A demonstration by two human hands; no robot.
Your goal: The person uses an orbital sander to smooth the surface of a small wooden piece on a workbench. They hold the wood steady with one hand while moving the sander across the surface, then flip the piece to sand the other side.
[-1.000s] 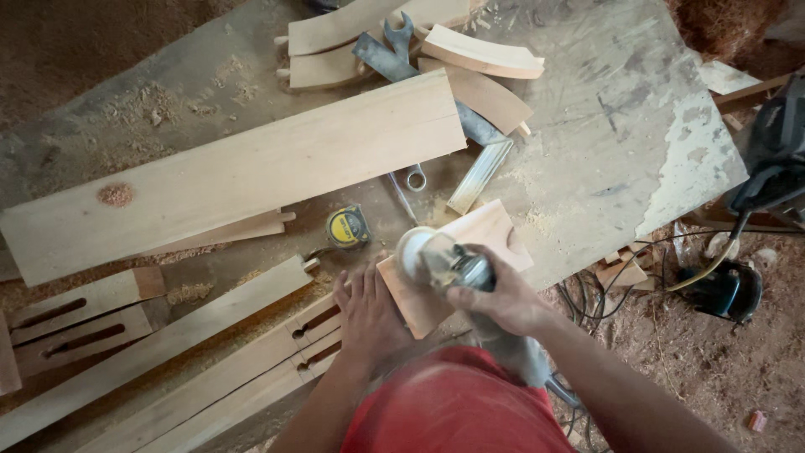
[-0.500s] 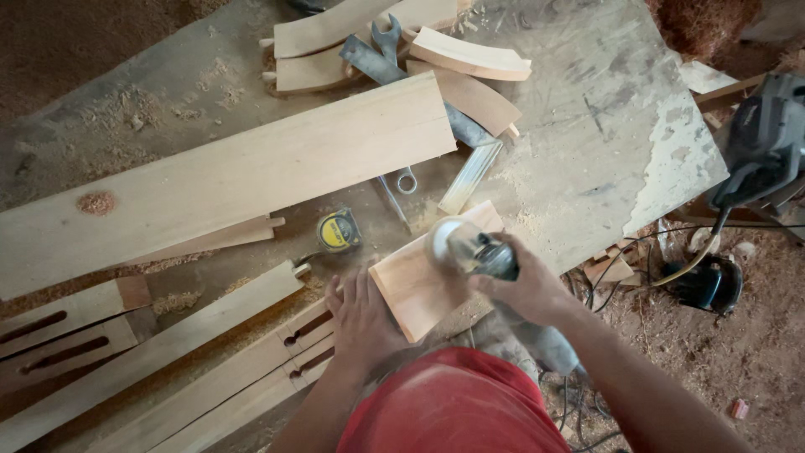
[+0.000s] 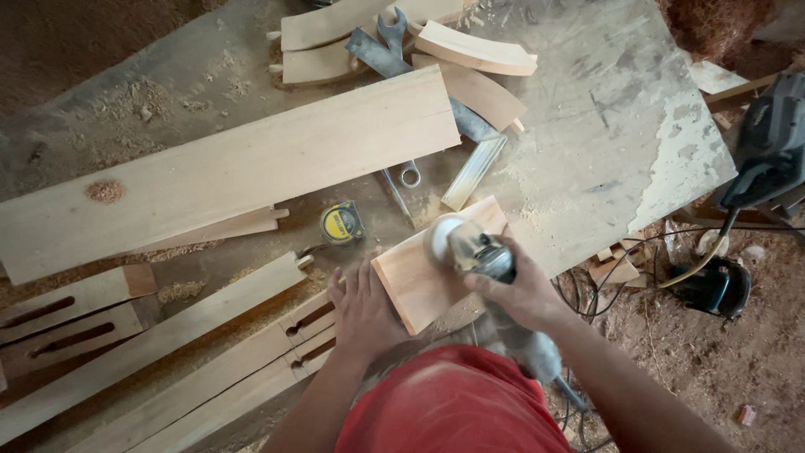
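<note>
At the far left, two short slotted wooden pieces [image 3: 63, 315] lie on the dusty grey workbench [image 3: 604, 109]. Above them a long, wide pale wooden plank [image 3: 235, 172] runs slantwise across the bench, with a thinner wooden strip [image 3: 226, 228] tucked under its lower edge. Below, several long mortised wooden rails [image 3: 193, 361] lie side by side, angled up toward the middle.

A yellow and black tape measure [image 3: 341, 224] sits just beside the rails' upper ends. Below it the left hand [image 3: 365, 310] lies flat, fingers spread and open, pressing on the rails and touching the left edge of a small, flat reddish-tan wooden block [image 3: 419, 281]. The block lies tilted at the near edge of the bench, between the two hands.

The right hand [image 3: 520, 289] is wrapped tightly round the body of a grey handheld electric sander [image 3: 482, 256]. Its round pale sanding disc [image 3: 444, 235] rests on the block's upper right part, so the block sits just ahead and left of the gripping fingers.

Above, a silver combination wrench [image 3: 401, 183] and a pale moulded wooden strip [image 3: 474, 172] lie near the block. Higher still, curved wooden pieces [image 3: 474, 50] are piled over a dark metal wrench [image 3: 394, 54].

To the right, off the bench, a black power tool [image 3: 767, 143] and tangled cables [image 3: 604, 268] lie on the sawdust-covered ground.
</note>
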